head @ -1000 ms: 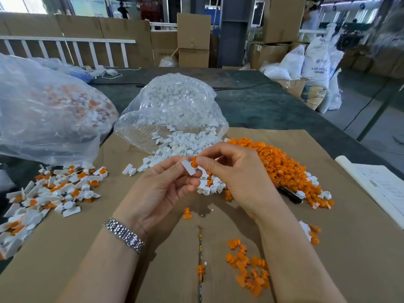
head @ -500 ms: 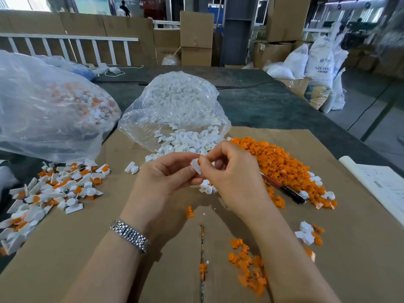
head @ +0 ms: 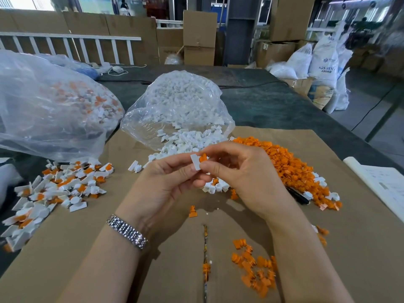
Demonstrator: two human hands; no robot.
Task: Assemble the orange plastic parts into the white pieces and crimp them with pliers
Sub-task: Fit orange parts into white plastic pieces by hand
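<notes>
Both hands [head: 166, 184] [head: 244, 178] pinch white piece [head: 195, 162], orange part [head: 203, 158].

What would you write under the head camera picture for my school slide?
Two hands, left hand and right hand, pinch a white piece and an orange part together above a cardboard sheet.

A small white piece [head: 195, 161], flat and rectangular, is held tilted at the scene's centre with an orange plastic part [head: 203, 158] touching its right edge. Loose white pieces [head: 185, 142] spill from a clear bag just beyond. A heap of orange parts [head: 290, 165] lies right. Assembled white-and-orange pieces [head: 56, 189] lie scattered at the left.
</notes>
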